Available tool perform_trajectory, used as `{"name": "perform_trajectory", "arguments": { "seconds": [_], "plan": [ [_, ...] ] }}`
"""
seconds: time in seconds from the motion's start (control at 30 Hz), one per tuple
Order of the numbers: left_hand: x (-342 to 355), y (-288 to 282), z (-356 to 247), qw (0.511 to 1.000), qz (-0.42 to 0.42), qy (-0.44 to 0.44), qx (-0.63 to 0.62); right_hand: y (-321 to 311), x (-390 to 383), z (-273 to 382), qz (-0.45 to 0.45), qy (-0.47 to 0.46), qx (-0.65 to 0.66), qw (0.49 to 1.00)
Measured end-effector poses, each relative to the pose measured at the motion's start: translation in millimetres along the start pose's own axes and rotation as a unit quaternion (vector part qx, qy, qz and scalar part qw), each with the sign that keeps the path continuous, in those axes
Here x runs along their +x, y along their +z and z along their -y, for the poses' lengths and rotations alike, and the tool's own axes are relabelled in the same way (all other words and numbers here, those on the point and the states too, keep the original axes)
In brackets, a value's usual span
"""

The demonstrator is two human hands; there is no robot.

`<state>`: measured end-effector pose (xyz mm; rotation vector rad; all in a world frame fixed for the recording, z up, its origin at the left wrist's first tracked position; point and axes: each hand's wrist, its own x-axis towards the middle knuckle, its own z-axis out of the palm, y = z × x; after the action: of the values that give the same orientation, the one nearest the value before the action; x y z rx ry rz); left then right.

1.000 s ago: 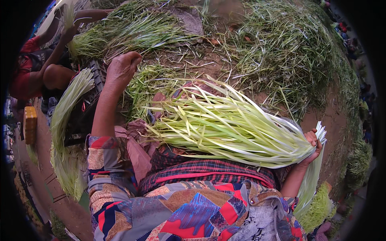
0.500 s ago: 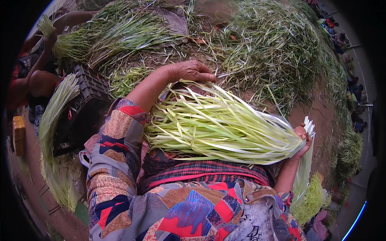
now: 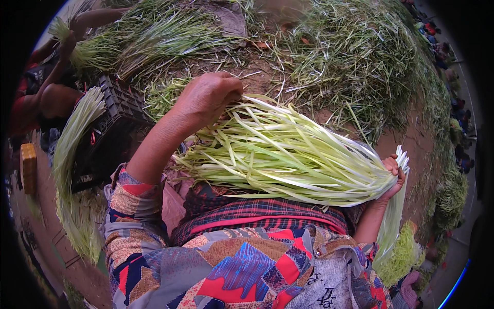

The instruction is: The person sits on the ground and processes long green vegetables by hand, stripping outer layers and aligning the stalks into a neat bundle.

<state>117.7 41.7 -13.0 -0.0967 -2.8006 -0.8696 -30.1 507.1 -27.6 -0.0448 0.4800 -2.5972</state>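
The left hand (image 3: 215, 98), curled at the leafy end of a pale green bundle (image 3: 278, 154), hides its fingertips, so whether they pinch anything can't be told; its forearm (image 3: 162, 141) slants up rightward. The right hand (image 3: 393, 177) wraps the white stalks (image 3: 402, 156); the bundle lies across the plaid-covered lap (image 3: 267, 215).

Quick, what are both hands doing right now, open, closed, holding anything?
Left hand: fingers curled by the leaf tips; whether it grips any cannot be told.
Right hand: closed, holding the bunch near its white ends.
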Motion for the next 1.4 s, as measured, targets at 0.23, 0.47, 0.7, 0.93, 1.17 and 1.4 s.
{"name": "perform_trajectory", "arguments": {
  "seconds": [0.23, 0.47, 0.7, 0.93, 1.17, 1.4],
  "plan": [
    [-29.8, 19.1, 37.4, 0.825, -0.196, -0.336, -0.41, -7.2, 0.3, 5.7, 0.001, -0.011, -0.039, 0.999],
    [-29.1, -29.0, 13.5, 0.993, -0.052, -0.051, -0.093, -6.1, -0.7, 5.6, 0.019, 0.012, -0.006, 1.0],
    [-17.1, 0.5, -47.9, 0.988, 0.021, 0.009, 0.149, -2.9, -0.5, 5.7, 0.01, 0.006, -0.01, 1.0],
    [-25.8, 22.9, -41.6, 0.979, -0.052, -0.078, 0.18, 5.1, 3.5, -1.8, 0.03, 0.004, -0.008, 1.0],
    [-56.8, 56.4, 58.4, 0.881, -0.2, -0.424, -0.063, 0.9, 4.0, 0.3, 0.022, -0.03, -0.038, 0.999],
    [-116.9, 7.3, 102.6, 0.925, -0.136, -0.342, -0.094, -2.3, -3.3, 10.8, 0.021, -0.017, -0.048, 0.998]
  ]
}}
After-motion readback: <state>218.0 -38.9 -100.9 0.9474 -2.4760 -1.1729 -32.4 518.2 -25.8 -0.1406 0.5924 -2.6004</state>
